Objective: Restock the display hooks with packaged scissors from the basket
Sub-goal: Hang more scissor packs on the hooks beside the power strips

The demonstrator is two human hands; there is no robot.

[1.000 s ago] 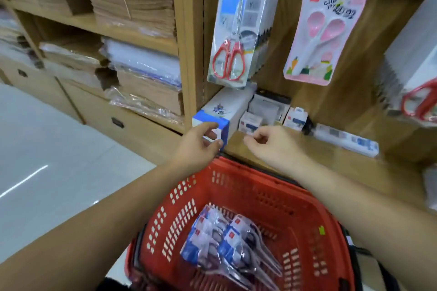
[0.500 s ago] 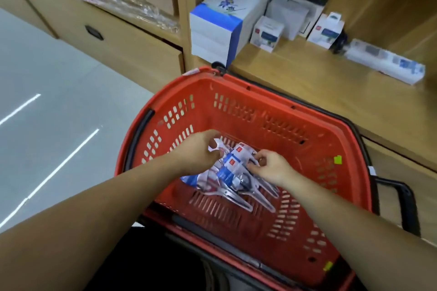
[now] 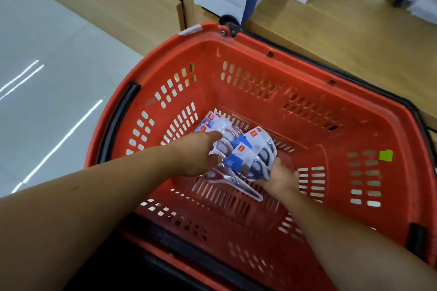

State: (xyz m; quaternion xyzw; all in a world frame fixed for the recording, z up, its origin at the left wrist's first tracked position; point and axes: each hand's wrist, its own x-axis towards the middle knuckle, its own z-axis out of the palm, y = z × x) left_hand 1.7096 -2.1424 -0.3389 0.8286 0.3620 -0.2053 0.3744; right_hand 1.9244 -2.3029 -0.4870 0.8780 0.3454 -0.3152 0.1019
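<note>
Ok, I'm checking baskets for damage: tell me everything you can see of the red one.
The basket is red plastic, upright beside a wooden shelf, with slotted walls and floor, a black handle along its left rim and a green sticker on the inner right wall. Inside lie scissors packs, gripped by the left hand and right hand.

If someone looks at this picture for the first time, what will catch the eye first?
The big red basket fills the middle of the view. Deep inside it is a bundle of packaged scissors with blue-and-white cards, which the left hand grips from the left and the right hand from the lower right. A small green sticker stands out on its right wall.
</note>
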